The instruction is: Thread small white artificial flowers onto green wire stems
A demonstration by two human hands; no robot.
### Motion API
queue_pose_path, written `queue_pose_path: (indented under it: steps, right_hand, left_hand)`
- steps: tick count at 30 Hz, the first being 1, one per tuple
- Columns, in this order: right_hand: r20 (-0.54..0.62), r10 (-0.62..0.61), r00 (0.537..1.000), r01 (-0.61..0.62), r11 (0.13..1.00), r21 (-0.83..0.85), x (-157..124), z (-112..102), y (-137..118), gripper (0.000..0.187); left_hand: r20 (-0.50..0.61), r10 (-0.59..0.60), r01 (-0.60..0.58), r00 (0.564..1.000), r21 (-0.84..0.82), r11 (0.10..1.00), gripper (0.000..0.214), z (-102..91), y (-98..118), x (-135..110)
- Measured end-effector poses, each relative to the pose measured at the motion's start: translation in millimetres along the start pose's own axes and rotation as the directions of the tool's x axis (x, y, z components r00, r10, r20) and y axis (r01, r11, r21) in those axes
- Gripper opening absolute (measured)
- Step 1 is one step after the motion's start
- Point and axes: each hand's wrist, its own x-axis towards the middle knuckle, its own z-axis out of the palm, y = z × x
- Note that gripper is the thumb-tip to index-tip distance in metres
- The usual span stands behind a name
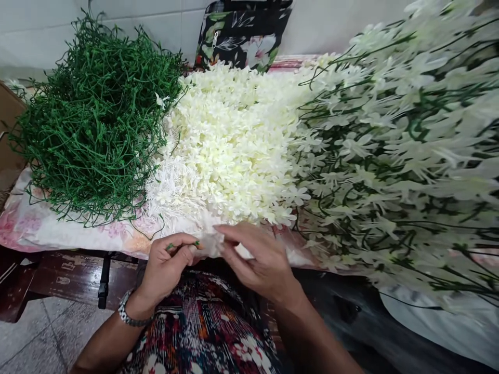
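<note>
In the head view, the left hand is low and near the middle, its grip closed, thumb against forefinger, on a green plastic stem whose tip points toward the right hand. Between the two hands is a white petal piece, smeared by blur; the right hand's fingers reach to it, but I cannot tell whether that grip is clamped on it or merely beside it. A metal-banded wristwatch circles the left wrist.

Beyond the hands, a floral cloth covers the surface. On its left side is a tangled heap of green stems; next to that, thin white stamens; then a broad pile of cream-white blossoms. On the right lie many artificial flowers on stems, reaching the picture's edge.

A black floral bag stands behind the blossoms, near the wall. Below left, a black strap with a buckle hangs in front of dark wood, above a tiled floor.
</note>
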Motion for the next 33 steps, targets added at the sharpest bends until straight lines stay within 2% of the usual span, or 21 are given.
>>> queue_pose_path:
  steps: [3,6,10,13,18,21,23,25,28,31,33]
  right_hand:
    - [-0.082,-0.039,0.996,0.006,0.929,-0.37,12,-7,12,0.015]
    - [0.004,-0.042,0.999,0.036,0.8,-0.599,27,-8,18,0.009]
    - [0.133,-0.042,0.99,0.126,0.678,-0.725,39,2,20,0.008]
    - [0.128,-0.055,0.99,0.131,0.676,-0.725,39,7,24,0.013]
    - [-0.022,-0.07,0.997,0.047,0.836,-0.547,34,0,29,0.006]
    - [-0.094,-0.028,0.995,-0.006,0.942,-0.335,31,-8,24,0.008]
    - [-0.124,0.04,0.992,-0.056,0.99,-0.127,29,-12,17,0.013]
    - [-0.101,0.124,0.987,-0.111,0.986,0.126,27,-13,10,0.015]
    - [0.026,0.2,0.979,-0.191,0.88,0.434,24,-8,1,0.012]
    - [0.099,0.248,0.964,-0.261,0.793,0.55,19,0,-3,0.008]
    - [0.104,0.258,0.961,-0.274,0.812,0.516,15,4,-5,0.007]
  left_hand:
    - [-0.063,-0.008,0.005,0.998,-0.05,0.999,0.009,-0.1,0,2]
    - [-0.061,-0.021,0.015,0.998,-0.087,0.996,0.01,3.6,-1,4]
    - [-0.087,-0.03,0.024,0.996,-0.072,0.997,0.01,3.3,-4,4]
    - [-0.111,-0.021,0.015,0.994,-0.06,0.998,0.01,-1.2,-6,2]
    - [-0.18,-0.001,-0.019,0.984,-0.112,0.994,0.007,-1.1,-6,3]
    - [-0.213,0.017,-0.047,0.977,-0.137,0.989,0.011,4.8,-3,9]
    - [-0.211,0.037,-0.067,0.977,-0.137,0.988,0.016,9.8,0,14]
    - [-0.165,0.053,-0.077,0.985,-0.14,0.987,0.022,15.0,4,18]
    - [-0.056,0.094,-0.101,0.994,-0.14,0.985,0.021,21.6,8,19]
    - [-0.057,0.128,-0.133,0.99,-0.1,0.986,0.009,23.7,8,16]
    - [-0.099,0.117,-0.124,0.988,-0.061,0.99,0.012,20.9,6,13]
